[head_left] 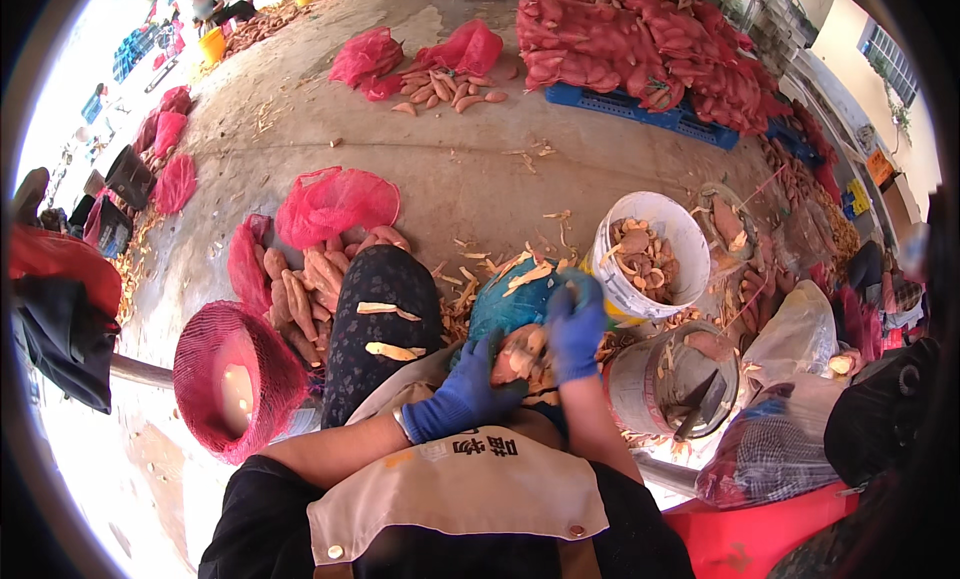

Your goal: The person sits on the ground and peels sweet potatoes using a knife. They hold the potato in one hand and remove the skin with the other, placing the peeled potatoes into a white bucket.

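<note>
My left hand (462, 391), in a blue glove, is closed around a sweet potato (518, 353) in my lap. Patches of pale flesh show on the sweet potato where skin is off. Just to its right is my gloved right hand (577, 327), smeared by motion; whether it holds a tool is hidden. Under and beyond the hands, a teal cover (508, 297) lies over my right knee with peelings (528, 277) on it. Two pale strips (395, 352) rest on my dark patterned left trouser leg (388, 294).
A white bucket (606, 259) of cut pieces stands front right; nearer is a grey bucket (632, 389) with a dark blade (706, 399). Sweet potatoes (305, 289) and a pink mesh-lined bucket (198, 374) are at left. Red sacks (640, 44) are stacked on a blue pallet (640, 114).
</note>
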Demonstrator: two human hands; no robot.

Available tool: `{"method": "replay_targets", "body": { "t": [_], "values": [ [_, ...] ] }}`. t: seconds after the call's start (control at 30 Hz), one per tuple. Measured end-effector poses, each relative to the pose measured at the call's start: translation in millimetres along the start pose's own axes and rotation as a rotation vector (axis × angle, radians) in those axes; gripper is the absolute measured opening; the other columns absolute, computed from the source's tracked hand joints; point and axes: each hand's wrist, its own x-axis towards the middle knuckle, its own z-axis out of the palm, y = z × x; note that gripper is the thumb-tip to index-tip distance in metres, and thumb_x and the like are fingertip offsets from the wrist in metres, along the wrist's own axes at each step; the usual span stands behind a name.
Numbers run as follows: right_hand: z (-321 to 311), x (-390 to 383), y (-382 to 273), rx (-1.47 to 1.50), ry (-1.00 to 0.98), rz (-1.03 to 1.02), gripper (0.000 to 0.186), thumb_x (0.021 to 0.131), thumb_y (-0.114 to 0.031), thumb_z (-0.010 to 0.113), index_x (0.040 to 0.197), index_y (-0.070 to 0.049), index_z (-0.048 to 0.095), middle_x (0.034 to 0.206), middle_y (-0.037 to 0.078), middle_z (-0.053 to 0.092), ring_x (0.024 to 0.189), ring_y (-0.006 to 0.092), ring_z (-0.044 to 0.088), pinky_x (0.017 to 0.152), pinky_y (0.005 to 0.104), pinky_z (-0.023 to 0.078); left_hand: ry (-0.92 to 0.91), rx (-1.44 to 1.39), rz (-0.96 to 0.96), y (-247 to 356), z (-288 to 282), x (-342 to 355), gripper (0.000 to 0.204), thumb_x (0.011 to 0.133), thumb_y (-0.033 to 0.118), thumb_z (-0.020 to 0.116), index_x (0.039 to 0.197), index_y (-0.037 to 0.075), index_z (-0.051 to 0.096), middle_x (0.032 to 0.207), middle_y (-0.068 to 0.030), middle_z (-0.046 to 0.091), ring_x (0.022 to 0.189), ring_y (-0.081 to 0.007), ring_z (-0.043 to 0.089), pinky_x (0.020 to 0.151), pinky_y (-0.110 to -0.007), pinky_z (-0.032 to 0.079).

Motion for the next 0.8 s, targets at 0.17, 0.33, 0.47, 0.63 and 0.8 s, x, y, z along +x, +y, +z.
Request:
{"method": "replay_targets", "body": {
  "t": [0.17, 0.33, 0.47, 0.63, 0.8],
  "values": [
    [-13.8, 23.1, 111.1, -0.093, 0.286, 0.209, 0.021, 0.088, -0.014, 0.057, 0.106, -0.002, 0.059, 0.096, 0.018, 0.064, 0.086, 0.0335, 0.064, 0.076, 0.0417, 0.051, -0.008, 0.085, 0.029, 15.8, -20.9, 8.3, 0.093, 0.07, 0.033, 0.081, 0.143, 0.001, 0.031, 0.124, -0.0269, 0.046, 0.112, -0.0432, 0.051, 0.095, -0.046, 0.046],
    [8.0, 0.7, 16.0, 0.014, 0.007, -0.035, 0.029, 0.088, -0.014, 0.056, 0.115, -0.005, 0.057, 0.095, 0.021, 0.063, 0.079, 0.0397, 0.064, 0.071, 0.0423, 0.053, 0.024, 0.175, 0.109, -0.4, -3.1, 3.9, 0.095, 0.068, 0.034, 0.082, 0.142, 0.003, 0.031, 0.126, -0.0261, 0.043, 0.113, -0.0451, 0.048, 0.096, -0.046, 0.046],
    [-9.7, 17.2, 105.3, -0.205, 0.245, 0.215, 0.03, 0.087, -0.011, 0.053, 0.116, -0.005, 0.057, 0.099, 0.02, 0.064, 0.081, 0.0405, 0.062, 0.075, 0.0406, 0.051, -0.065, 0.251, 0.346, 2.7, -9.7, 9.7, 0.096, 0.068, 0.039, 0.084, 0.142, 0.006, 0.033, 0.135, -0.0245, 0.041, 0.12, -0.045, 0.045, 0.1, -0.047, 0.042],
    [-3.5, 2.8, 47.3, 0.14, 0.001, 0.216, 0.027, 0.086, -0.009, 0.054, 0.112, -0.005, 0.06, 0.101, 0.018, 0.064, 0.087, 0.0386, 0.063, 0.081, 0.0421, 0.05, -0.152, -0.008, 0.069, 14.7, -3.1, 3.7, 0.093, 0.072, 0.046, 0.08, 0.142, 0.006, 0.035, 0.141, -0.0246, 0.037, 0.129, -0.0436, 0.039, 0.106, -0.049, 0.037],
    [-7.9, 18.3, 88.0, -0.243, 0.193, 0.238, 0.026, 0.086, -0.013, 0.053, 0.109, -0.005, 0.062, 0.101, 0.021, 0.064, 0.09, 0.0411, 0.064, 0.079, 0.0438, 0.051, -0.138, 0.34, 0.425, 3.0, -16.8, 4.6, 0.096, 0.071, 0.039, 0.082, 0.144, 0.005, 0.03, 0.14, -0.0256, 0.038, 0.124, -0.0446, 0.045, 0.104, -0.047, 0.04]
  ]
}}
